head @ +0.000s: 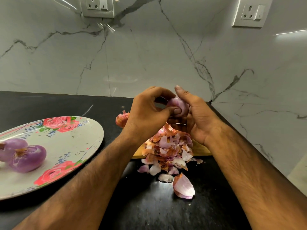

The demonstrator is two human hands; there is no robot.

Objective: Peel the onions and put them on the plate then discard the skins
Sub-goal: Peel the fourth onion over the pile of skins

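Observation:
A pale purple onion (176,103) is held up above the counter between both hands. My right hand (197,118) cups it from the right and below. My left hand (146,113) pinches its left side with thumb and curled fingers. Under the hands lies a heap of orange and purple onion skins (167,151), partly on a wooden board (201,149). Two peeled purple onions (27,158) lie on the left part of a flowered oval plate (69,146). Another skinned-looking orange onion (122,119) sits behind my left wrist, partly hidden.
The black counter (149,205) meets marble walls at the back and right, forming a corner. A large loose skin piece (183,186) lies in front of the heap. Two wall sockets (98,5) (251,12) are high on the wall.

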